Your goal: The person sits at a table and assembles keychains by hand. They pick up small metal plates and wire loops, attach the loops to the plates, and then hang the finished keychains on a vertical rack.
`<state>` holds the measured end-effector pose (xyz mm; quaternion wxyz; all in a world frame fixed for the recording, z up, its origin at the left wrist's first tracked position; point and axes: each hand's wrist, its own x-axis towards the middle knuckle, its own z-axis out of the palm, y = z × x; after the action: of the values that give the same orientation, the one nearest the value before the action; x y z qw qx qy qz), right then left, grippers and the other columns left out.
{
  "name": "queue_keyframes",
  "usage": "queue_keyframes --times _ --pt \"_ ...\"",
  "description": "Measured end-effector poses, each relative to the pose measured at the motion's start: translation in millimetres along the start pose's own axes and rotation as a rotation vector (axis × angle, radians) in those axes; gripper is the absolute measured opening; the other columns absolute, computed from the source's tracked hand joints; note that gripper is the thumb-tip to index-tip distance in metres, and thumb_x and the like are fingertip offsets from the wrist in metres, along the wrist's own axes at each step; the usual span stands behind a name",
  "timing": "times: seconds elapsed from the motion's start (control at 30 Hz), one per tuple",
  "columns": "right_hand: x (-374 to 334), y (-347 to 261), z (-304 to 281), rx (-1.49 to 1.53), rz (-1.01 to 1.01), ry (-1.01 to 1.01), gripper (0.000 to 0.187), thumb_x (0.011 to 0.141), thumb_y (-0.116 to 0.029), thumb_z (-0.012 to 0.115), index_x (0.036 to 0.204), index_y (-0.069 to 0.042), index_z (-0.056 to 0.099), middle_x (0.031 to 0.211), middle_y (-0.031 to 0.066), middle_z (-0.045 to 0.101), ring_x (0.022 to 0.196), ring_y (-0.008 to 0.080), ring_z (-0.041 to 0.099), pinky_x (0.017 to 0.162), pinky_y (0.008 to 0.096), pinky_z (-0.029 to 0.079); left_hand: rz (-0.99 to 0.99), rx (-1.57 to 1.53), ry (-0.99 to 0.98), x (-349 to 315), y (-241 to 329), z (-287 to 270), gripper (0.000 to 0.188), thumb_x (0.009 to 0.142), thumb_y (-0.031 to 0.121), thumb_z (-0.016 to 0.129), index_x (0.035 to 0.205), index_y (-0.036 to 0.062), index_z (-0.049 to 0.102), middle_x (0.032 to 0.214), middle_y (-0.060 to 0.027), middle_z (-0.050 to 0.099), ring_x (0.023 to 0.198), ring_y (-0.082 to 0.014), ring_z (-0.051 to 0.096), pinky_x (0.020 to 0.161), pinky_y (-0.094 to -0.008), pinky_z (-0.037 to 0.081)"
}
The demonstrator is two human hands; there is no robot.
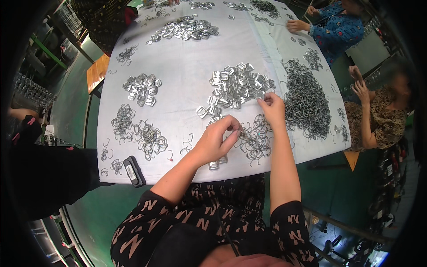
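"What is your left hand (221, 139) doing?"

"You are curling its fingers, bringing thumb and forefinger close together above the near edge of the table (178, 66), beside a loose tangle of bent wire rings (259, 139). Whether you are gripping a piece between the tips, I cannot tell."

"And your right hand (273, 109)?"

"You are reaching farther in with it, holding thumb and forefinger near each other at the right-hand border of the main buckle pile (240, 86). Again, I cannot tell whether you are gripping anything."

"Where are those silvery buckles lying?"

"They are spreading just beyond your hands, between the table's middle and its right edge. A few more buckles (214, 165) are lying by the near edge, beneath your left wrist."

"What else is sitting around you?"

"Toward the right edge, a large dark heap of wire rings (307, 102) is stretching along the cloth. Toward the left edge, a smaller buckle pile (142, 89) is lying beyond two wire clusters (151, 139). A black oblong object (134, 171) is resting at the near left corner, and near the far right corner a co-worker in a blue patterned top (340, 31) is holding a hand (298, 26) over the table."
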<state>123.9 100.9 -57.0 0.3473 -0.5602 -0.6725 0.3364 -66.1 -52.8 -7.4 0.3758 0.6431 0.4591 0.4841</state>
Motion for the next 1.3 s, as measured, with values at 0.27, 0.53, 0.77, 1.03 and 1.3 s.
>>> queue_keyframes --times 0.27,0.53,0.77,1.03,1.3 --pt "-76.8 -73.6 -39.5 0.411 -0.058 -0.189 0.014 0.080 -0.002 0.070 0.091 0.006 0.066 0.077 0.0028 0.066 0.068 0.0061 0.058 0.062 0.0214 0.047 0.212 0.217 0.081 26.3 2.7 15.9 0.015 0.082 0.002 0.063 0.092 0.0021 0.053 0.081 -0.0151 0.058 0.076 -0.0342 0.058 0.067 -0.0412 0.046" --pt "-80.4 -86.6 -43.7 0.256 -0.104 -0.135 0.015 0.083 -0.006 0.068 0.092 0.006 0.067 0.071 0.0033 0.065 0.064 0.0081 0.057 0.061 0.0235 0.048 0.201 0.319 0.044 37.6 1.8 5.0 0.011 0.082 0.004 0.064 0.089 0.0014 0.057 0.083 -0.0145 0.062 0.078 -0.0331 0.061 0.067 -0.0398 0.048" --pt "-75.2 -66.5 -45.4 0.397 -0.102 -0.014 0.014 0.089 -0.005 0.062 0.098 0.007 0.062 0.079 0.0067 0.066 0.068 0.0099 0.062 0.062 0.0234 0.050 0.011 0.833 -0.048 9.9 -36.4 18.3 0.008 0.079 0.006 0.062 0.082 0.0006 0.067 0.084 -0.0127 0.064 0.079 -0.0301 0.064 0.068 -0.0382 0.054" --pt "-75.3 -71.0 -54.3 0.394 -0.093 0.016 0.015 0.092 -0.003 0.059 0.102 0.008 0.059 0.084 0.0096 0.066 0.072 0.0121 0.064 0.066 0.0248 0.053 -0.003 1.086 -0.287 14.4 -46.4 50.4 0.010 0.070 0.009 0.062 0.073 0.0021 0.069 0.079 -0.0150 0.066 0.072 -0.0300 0.067 0.065 -0.0385 0.055" --pt "-88.3 -77.8 -47.8 0.442 -0.103 -0.017 0.013 0.090 -0.002 0.060 0.099 0.008 0.062 0.082 0.0078 0.066 0.071 0.0111 0.063 0.065 0.0241 0.051 -0.200 0.096 -0.132 31.1 -15.1 -6.2 0.004 0.080 0.005 0.063 0.079 0.0013 0.065 0.079 -0.0074 0.067 0.070 -0.0178 0.064 0.066 -0.0304 0.051"
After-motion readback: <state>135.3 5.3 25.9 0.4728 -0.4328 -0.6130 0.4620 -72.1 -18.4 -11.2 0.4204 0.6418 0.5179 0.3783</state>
